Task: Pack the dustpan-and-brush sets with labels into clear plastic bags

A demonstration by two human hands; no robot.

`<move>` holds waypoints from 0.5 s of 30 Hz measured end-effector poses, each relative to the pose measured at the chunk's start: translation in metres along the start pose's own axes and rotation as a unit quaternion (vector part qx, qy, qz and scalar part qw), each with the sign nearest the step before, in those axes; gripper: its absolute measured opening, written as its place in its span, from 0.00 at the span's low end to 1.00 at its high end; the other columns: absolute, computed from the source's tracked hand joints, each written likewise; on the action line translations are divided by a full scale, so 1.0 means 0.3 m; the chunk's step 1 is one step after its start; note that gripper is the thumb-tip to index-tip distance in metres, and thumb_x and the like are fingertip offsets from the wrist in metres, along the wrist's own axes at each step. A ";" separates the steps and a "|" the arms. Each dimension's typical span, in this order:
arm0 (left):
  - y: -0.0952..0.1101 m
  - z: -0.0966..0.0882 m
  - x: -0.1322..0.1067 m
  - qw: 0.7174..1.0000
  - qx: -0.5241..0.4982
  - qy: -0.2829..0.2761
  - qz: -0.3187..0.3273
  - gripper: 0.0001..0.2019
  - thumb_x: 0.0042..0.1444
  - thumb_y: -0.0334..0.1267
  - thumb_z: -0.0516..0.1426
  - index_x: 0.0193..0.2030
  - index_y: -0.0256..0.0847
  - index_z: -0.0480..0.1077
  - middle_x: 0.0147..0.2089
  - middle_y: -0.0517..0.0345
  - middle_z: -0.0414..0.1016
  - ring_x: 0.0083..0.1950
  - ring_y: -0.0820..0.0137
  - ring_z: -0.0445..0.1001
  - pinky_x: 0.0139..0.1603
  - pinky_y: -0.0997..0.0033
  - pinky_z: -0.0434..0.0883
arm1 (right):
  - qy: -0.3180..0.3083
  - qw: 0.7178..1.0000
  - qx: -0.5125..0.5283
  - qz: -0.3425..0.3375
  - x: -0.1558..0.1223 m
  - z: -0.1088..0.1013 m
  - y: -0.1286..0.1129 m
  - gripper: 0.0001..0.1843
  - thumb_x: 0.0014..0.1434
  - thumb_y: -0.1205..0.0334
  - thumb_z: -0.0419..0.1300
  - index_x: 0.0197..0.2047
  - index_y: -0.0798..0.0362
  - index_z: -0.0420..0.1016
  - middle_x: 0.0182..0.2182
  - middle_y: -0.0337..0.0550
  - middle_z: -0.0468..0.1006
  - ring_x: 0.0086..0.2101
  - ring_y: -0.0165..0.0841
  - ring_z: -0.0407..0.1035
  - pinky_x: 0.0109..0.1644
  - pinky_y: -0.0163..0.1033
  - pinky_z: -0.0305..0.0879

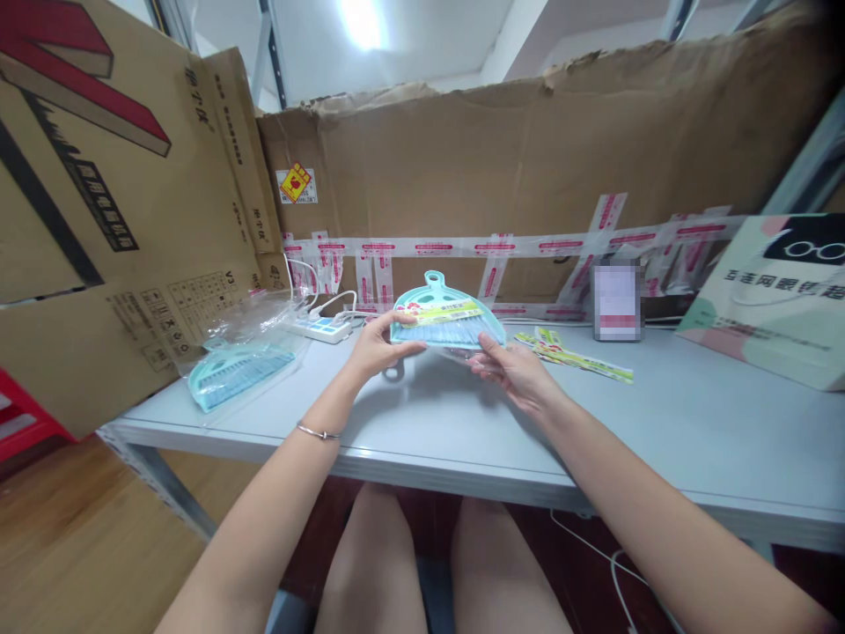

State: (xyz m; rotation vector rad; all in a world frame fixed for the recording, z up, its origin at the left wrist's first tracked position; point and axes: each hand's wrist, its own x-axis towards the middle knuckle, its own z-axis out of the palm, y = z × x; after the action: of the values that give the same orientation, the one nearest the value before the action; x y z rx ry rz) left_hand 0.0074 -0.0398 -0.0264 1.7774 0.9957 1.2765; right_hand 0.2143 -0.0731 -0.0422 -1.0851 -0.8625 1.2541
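Note:
I hold a small teal dustpan-and-brush set (444, 319) with a yellow label band above the grey table (660, 423). My left hand (378, 345) grips its left edge, thumb on top. My right hand (511, 368) pinches its lower right edge, where thin clear plastic shows under the set. A small ring-shaped handle (393, 372) hangs below between my hands.
A second teal set in a clear bag (238, 365) lies at the table's left. A white power strip (323, 328) with cables sits behind it. Yellow-green label strips (581, 359) lie right of my hands. Cardboard walls (495, 167) enclose the back and left; a printed bag (772, 295) leans at right.

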 end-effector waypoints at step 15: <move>-0.013 -0.023 0.008 0.998 -0.013 0.050 0.032 0.17 0.40 0.44 0.65 0.36 0.40 0.72 0.42 0.55 0.75 0.34 0.70 0.72 0.23 0.77 0.66 | -0.107 0.961 -0.092 -0.239 0.011 -0.017 0.031 0.50 0.34 0.62 0.74 0.60 0.39 0.60 0.58 0.45 0.65 0.47 0.39 0.70 0.46 0.43 0.73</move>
State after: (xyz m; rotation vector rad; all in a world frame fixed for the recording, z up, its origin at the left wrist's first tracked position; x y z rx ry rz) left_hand 0.0007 -0.0352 -0.0270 1.7525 0.9803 1.4240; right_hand 0.2167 -0.0707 -0.0528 -0.8205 -1.3381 0.9036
